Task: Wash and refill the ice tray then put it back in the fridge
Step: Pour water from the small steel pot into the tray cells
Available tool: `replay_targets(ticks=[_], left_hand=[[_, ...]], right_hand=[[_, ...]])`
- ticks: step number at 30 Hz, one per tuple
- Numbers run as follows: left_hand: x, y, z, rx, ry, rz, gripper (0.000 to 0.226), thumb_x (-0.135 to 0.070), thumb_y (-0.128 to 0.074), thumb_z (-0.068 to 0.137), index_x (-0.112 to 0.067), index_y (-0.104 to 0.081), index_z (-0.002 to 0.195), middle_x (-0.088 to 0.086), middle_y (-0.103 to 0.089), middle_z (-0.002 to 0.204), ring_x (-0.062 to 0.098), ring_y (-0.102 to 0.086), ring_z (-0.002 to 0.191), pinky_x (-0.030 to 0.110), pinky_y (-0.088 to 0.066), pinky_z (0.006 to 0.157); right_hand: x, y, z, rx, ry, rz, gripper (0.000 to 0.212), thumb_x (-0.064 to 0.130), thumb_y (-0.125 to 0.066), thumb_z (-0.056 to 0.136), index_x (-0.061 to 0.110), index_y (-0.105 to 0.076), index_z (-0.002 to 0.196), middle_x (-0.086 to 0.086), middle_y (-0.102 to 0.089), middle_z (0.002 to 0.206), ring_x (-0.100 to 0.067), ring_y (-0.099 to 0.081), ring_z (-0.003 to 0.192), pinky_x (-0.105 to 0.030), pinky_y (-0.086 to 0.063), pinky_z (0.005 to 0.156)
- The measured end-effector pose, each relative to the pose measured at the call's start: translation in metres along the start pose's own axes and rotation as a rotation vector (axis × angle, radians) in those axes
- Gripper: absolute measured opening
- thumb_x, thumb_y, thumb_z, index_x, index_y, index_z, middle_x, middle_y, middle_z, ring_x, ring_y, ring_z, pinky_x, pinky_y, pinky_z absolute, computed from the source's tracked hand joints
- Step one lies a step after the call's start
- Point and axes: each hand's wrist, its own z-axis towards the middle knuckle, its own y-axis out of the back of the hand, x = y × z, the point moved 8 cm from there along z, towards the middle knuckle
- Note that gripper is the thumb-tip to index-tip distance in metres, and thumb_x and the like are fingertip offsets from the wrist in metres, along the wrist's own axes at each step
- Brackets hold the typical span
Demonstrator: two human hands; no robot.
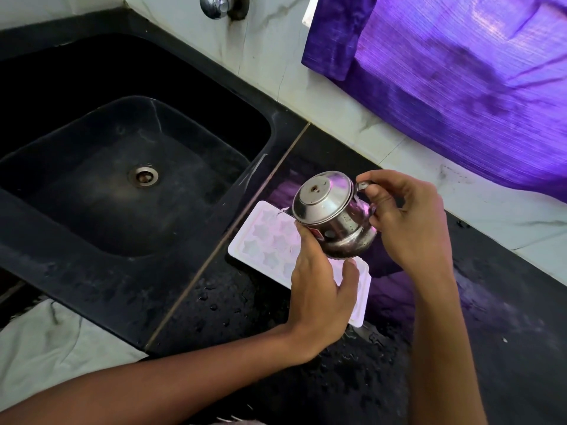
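A white ice tray (pixel 264 237) with star-shaped cells lies flat on the black counter, just right of the sink. A small lidded steel pot (pixel 331 213) is held tilted above the tray, its spout toward the tray's far end. My right hand (pixel 408 219) grips the pot's handle. My left hand (pixel 322 286) cups the pot's underside from below, thumb near its base, and covers the tray's middle. I cannot tell whether water is in the cells.
The deep black sink (pixel 135 179) with a steel drain lies to the left. A tap base (pixel 217 4) sits on the white wall above. A purple curtain (pixel 460 72) hangs at the upper right. The wet counter (pixel 506 317) carries water drops. A white cloth (pixel 46 348) lies bottom left.
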Motion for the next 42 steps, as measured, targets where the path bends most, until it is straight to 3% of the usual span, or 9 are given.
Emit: replay_targets(ticks=[5, 11, 15, 20, 29, 38, 42], left_hand=[[-0.005, 0.002, -0.002, -0.028, -0.028, -0.004, 0.089, -0.023, -0.052, 0.085, -0.023, 0.008, 0.151, -0.002, -0.036, 0.150, 0.013, -0.041, 0.132, 0.039, -0.039, 0.106], [-0.008, 0.003, -0.013, -0.066, -0.041, -0.002, 0.095, -0.023, -0.054, 0.085, -0.021, 0.016, 0.150, -0.002, -0.024, 0.156, 0.009, -0.030, 0.140, 0.035, -0.031, 0.113], [-0.006, 0.006, -0.017, -0.107, -0.012, -0.012, 0.097, -0.023, -0.054, 0.082, -0.019, 0.015, 0.150, -0.002, -0.024, 0.156, 0.007, -0.031, 0.139, 0.033, -0.031, 0.113], [-0.001, 0.006, -0.022, -0.106, 0.029, -0.015, 0.097, -0.025, -0.055, 0.080, -0.027, 0.014, 0.150, -0.004, -0.033, 0.152, 0.010, -0.039, 0.134, 0.036, -0.036, 0.109], [0.001, 0.005, -0.023, -0.096, 0.037, -0.014, 0.096, -0.027, -0.053, 0.080, -0.025, 0.013, 0.150, 0.000, -0.032, 0.152, 0.013, -0.038, 0.135, 0.037, -0.035, 0.110], [-0.003, 0.005, -0.022, -0.088, 0.022, -0.003, 0.096, -0.025, -0.054, 0.081, -0.021, 0.012, 0.151, -0.002, -0.030, 0.153, 0.011, -0.035, 0.136, 0.034, -0.033, 0.111], [-0.005, 0.005, -0.022, -0.088, 0.001, -0.002, 0.096, -0.024, -0.054, 0.082, -0.019, 0.014, 0.150, 0.000, -0.022, 0.157, 0.011, -0.029, 0.141, 0.035, -0.029, 0.113]], right_hand=[[0.000, 0.002, -0.001, 0.007, 0.009, 0.043, 0.023, 0.016, -0.057, 0.092, 0.036, -0.068, 0.093, 0.017, -0.068, 0.085, -0.013, -0.064, 0.075, -0.046, -0.056, 0.071], [0.006, -0.006, -0.004, 0.079, 0.051, 0.041, 0.026, 0.015, -0.057, 0.093, 0.039, -0.067, 0.091, 0.018, -0.069, 0.086, -0.012, -0.065, 0.078, -0.046, -0.056, 0.072], [0.009, -0.013, -0.005, 0.127, 0.058, 0.038, 0.023, 0.014, -0.055, 0.094, 0.031, -0.069, 0.096, 0.016, -0.069, 0.088, -0.006, -0.063, 0.080, -0.040, -0.057, 0.075], [0.010, -0.018, -0.008, 0.148, 0.058, 0.018, 0.023, 0.014, -0.055, 0.094, 0.033, -0.068, 0.094, 0.020, -0.067, 0.086, -0.004, -0.062, 0.078, -0.037, -0.056, 0.075], [0.011, -0.017, -0.010, 0.142, 0.057, 0.015, 0.022, 0.015, -0.055, 0.094, 0.032, -0.068, 0.095, 0.020, -0.067, 0.085, -0.002, -0.059, 0.072, -0.029, -0.052, 0.071], [0.009, -0.012, -0.011, 0.109, 0.051, 0.018, 0.022, 0.015, -0.055, 0.094, 0.033, -0.068, 0.094, 0.018, -0.068, 0.086, -0.010, -0.063, 0.073, -0.043, -0.056, 0.072], [0.007, -0.009, -0.012, 0.087, 0.048, 0.026, 0.024, 0.014, -0.054, 0.094, 0.036, -0.066, 0.092, 0.021, -0.067, 0.086, -0.008, -0.064, 0.077, -0.043, -0.057, 0.074]])
